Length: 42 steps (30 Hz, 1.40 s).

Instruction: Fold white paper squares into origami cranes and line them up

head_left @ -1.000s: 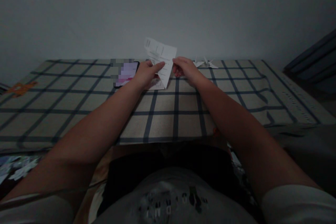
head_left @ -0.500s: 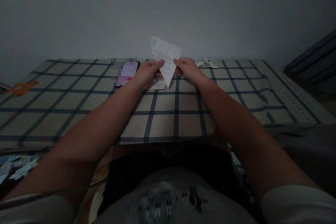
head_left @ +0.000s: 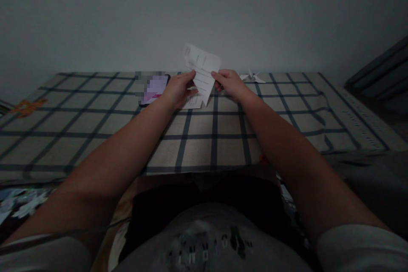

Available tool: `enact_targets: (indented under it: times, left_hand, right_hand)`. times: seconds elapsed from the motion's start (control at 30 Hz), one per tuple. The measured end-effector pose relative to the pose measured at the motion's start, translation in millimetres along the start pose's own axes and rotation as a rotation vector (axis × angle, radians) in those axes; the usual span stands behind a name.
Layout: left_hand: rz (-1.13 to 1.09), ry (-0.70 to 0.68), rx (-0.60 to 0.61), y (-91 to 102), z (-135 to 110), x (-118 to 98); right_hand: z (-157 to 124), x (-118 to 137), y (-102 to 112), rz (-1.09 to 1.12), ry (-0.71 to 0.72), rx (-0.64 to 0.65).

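A white printed sheet of paper [head_left: 202, 70] is held up above the checked tablecloth [head_left: 95, 119], folded to a point at its lower end. My left hand [head_left: 177, 90] pinches its left edge with thumb and fingers. My right hand [head_left: 230, 84] pinches its right edge. Beneath the hands another white paper [head_left: 193, 102] lies flat on the cloth.
A phone [head_left: 153, 89] with a lit screen lies left of my left hand. Small white folded paper figures [head_left: 253, 77] sit at the far edge, right of my right hand. An orange object [head_left: 27, 106] lies at the far left. A wall rises behind the table.
The sheet has shifted slightly right and up between my hands. My left fingers slid from pointing across the paper to gripping its edge.
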State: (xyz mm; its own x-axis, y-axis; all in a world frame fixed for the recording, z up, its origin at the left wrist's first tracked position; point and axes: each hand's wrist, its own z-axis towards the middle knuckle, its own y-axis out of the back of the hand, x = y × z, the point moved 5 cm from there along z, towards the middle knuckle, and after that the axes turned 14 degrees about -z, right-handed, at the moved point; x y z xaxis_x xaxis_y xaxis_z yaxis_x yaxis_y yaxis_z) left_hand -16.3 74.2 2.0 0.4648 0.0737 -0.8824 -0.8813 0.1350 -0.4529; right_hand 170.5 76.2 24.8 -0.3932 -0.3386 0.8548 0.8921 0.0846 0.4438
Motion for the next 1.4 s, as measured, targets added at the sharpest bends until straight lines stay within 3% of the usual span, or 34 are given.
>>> enact_targets:
  times: [0.2,0.53,0.73,0.97,1.23,1.4]
  left_hand:
    - [0.018,-0.101,-0.038,0.6,-2.7,-8.3]
    - [-0.063,-0.07,-0.175,6.5,1.5,-6.4]
    - [-0.003,-0.152,-0.191,11.6,2.2,-10.6]
    - [-0.011,-0.122,-0.229,13.6,4.2,-12.0]
    - [0.028,-0.201,-0.296,17.9,4.1,-15.4]
    - [0.028,-0.247,-0.275,21.0,7.5,-18.6]
  right_hand:
    - [-1.2,0.9,3.3,-0.057,-0.036,0.003]
    - [1.6,-5.8,1.9,-0.069,0.029,0.048]
    - [2.5,-7.0,3.6,-0.111,0.022,0.048]
    - [-2.8,-0.8,4.9,-0.104,-0.002,0.054]
    - [2.5,-10.6,1.7,-0.115,0.034,0.094]
    - [0.7,-8.2,1.7,-0.098,0.007,0.086]
